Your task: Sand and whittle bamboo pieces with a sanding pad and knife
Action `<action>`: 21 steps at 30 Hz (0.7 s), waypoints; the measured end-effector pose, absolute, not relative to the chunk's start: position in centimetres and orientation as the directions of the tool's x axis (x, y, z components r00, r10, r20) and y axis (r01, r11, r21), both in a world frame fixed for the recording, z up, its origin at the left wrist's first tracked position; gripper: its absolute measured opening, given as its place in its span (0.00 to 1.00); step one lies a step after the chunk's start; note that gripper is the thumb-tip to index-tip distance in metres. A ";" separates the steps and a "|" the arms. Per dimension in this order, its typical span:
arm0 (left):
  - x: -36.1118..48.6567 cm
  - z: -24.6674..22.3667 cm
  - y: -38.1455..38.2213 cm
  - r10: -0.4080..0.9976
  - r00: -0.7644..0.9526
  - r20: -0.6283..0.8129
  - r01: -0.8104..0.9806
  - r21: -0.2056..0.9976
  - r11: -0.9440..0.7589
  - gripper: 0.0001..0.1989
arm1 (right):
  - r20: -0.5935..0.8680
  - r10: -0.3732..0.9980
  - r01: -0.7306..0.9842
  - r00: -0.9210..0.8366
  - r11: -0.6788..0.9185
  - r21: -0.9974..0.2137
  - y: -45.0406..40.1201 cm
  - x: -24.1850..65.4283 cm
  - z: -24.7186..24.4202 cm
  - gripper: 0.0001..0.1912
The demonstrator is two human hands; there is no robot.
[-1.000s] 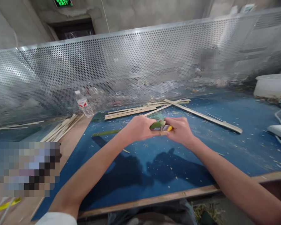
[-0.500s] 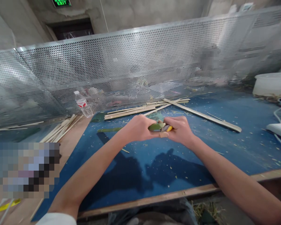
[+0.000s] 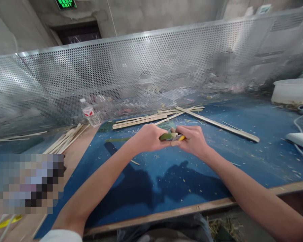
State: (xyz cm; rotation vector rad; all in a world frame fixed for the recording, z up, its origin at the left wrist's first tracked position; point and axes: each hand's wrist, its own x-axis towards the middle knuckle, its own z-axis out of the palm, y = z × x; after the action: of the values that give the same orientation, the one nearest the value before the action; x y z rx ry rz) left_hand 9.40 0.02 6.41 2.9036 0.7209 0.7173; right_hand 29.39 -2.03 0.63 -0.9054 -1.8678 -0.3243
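Note:
My left hand (image 3: 150, 137) is closed around a green bamboo strip (image 3: 118, 139), whose long part reaches out to the left above the blue mat. The strip's short end shows between my two hands. My right hand (image 3: 193, 138) is wrapped round a knife (image 3: 181, 137) with some yellow on its handle; only a little of the tool shows. The knife meets the end of the strip, and fingertips of both hands come close together there. Exactly how the blade sits in the bamboo is hidden.
Pale bamboo strips (image 3: 141, 121) lie behind my hands, with one longer strip (image 3: 222, 126) slanting right. A water bottle (image 3: 90, 112) stands by a perforated metal screen (image 3: 131, 67). More strips (image 3: 65, 138) lie left. Shavings dot the blue mat (image 3: 166, 188). A white tub (image 3: 291, 91) stands right.
My right hand has shifted very slightly left, closer to my left hand, with the knife at the strip's end. My left hand has hardly moved.

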 end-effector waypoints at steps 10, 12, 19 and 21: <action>9.6 6.7 -0.3 0.470 0.781 0.411 0.407 0.235 -0.883 0.29 | 0.882 0.404 0.634 -0.244 0.754 -0.169 -2.1 29.3 0.8 0.13; 9.6 6.9 -0.4 0.469 0.790 0.395 0.397 0.252 -0.882 0.30 | 0.881 0.374 0.640 -0.290 0.760 -0.111 -2.1 29.5 1.0 0.12; 9.5 6.9 -0.4 0.470 0.813 0.344 0.401 0.255 -0.880 0.31 | 0.858 0.360 0.706 -0.366 0.709 0.004 -2.2 30.0 1.4 0.14; 9.5 6.8 -0.3 0.482 0.815 0.321 0.417 0.254 -0.873 0.31 | 0.863 0.338 0.705 -0.376 0.708 0.030 -2.1 29.9 1.3 0.13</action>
State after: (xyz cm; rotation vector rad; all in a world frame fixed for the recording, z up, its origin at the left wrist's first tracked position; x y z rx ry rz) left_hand 9.47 -0.35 6.85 2.8277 0.7061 0.5675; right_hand 29.92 -2.15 1.28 -0.7995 -1.9848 -0.4987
